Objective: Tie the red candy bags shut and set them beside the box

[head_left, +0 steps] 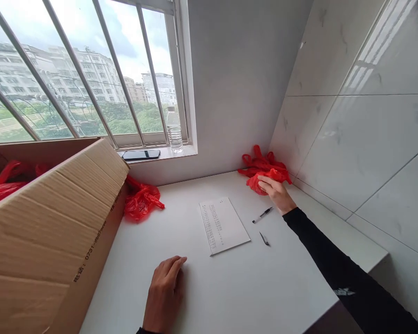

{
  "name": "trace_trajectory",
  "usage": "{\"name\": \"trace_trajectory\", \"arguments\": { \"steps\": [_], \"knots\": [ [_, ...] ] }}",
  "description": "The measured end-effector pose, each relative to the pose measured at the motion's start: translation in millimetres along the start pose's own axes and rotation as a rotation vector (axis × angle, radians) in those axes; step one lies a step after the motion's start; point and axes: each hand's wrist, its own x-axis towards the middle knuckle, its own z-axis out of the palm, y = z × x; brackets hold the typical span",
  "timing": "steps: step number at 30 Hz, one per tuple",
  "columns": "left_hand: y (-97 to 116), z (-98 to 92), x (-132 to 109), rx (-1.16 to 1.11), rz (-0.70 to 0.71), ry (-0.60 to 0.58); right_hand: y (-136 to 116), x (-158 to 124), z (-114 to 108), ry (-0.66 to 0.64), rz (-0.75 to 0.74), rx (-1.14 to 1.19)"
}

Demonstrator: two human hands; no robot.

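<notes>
At the far right of the table, my right hand reaches out and its fingers grip the near part of a crumpled red plastic bag; the fingertips are partly sunk in the film. My left hand rests on the near part of the table, fingers loosely curled in and nothing visible in them. Between the hands lies a white sheet or thin pad with rows of small writing. Right of it are a pen and a small dark pen cap or clip-like piece.
A large open cardboard box stands on the left with red plastic inside. Another red plastic bag lies against its side. On the sill sit a phone and a clear water bottle. A tiled wall bounds the right.
</notes>
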Motion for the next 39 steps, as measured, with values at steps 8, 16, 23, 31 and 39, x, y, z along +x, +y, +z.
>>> {"name": "trace_trajectory", "arguments": {
  "steps": [8,16,23,31,39],
  "knots": [
    [34.5,-23.5,-2.9,-0.127,-0.226,0.159,-58.2,-157.0,18.6,-0.488,-0.043,0.323],
    [94.1,-40.4,-32.3,-0.23,-0.204,-0.093,-39.5,-220.4,49.1,-0.582,0.0,0.039],
    [111.3,-57.3,-31.3,-0.226,-0.131,-0.169,-36.3,-233.2,72.2,-0.591,-0.222,-0.172],
    [102.5,-65.5,-36.9,-0.228,-0.366,-0.035,-28.6,-223.2,54.1,-0.471,-0.125,-0.187],
    [115.8,-69.8,-30.6,-0.284,-0.379,-0.104,-35.9,-224.9,53.1,-0.46,-0.204,-0.206]
  ]
}}
